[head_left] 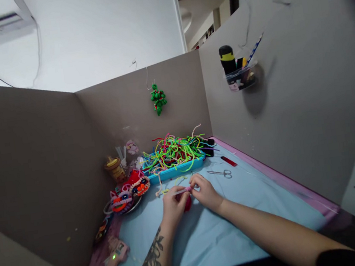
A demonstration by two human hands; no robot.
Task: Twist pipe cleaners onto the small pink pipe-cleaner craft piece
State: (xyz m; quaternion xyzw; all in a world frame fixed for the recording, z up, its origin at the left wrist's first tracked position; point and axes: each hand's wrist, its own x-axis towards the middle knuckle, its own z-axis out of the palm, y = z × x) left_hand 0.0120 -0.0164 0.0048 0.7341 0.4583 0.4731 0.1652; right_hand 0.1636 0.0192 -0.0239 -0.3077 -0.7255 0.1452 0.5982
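Note:
My left hand (174, 203) is closed on a thin whitish stick (179, 192), held between thumb and fingers over the table. A short pink strand, probably pipe cleaner, is wound round the stick's right end (188, 189). There the fingertips of my right hand (203, 191) pinch together on the pink strand. Just under the hands a red rounded thing (187, 204) shows in part; whether it is held or lies on the cloth I cannot tell. Small scissors (225, 173) lie to the right of my right hand.
Behind the hands a blue tray (176, 171) overflows with colourful fuzzy strands (176, 150). Finished fuzzy figures (122, 200) sit on a plate at left, near a brown cup (115, 170). A pink glue gun (111, 263) lies front left. Grey panels (265, 147) enclose the table.

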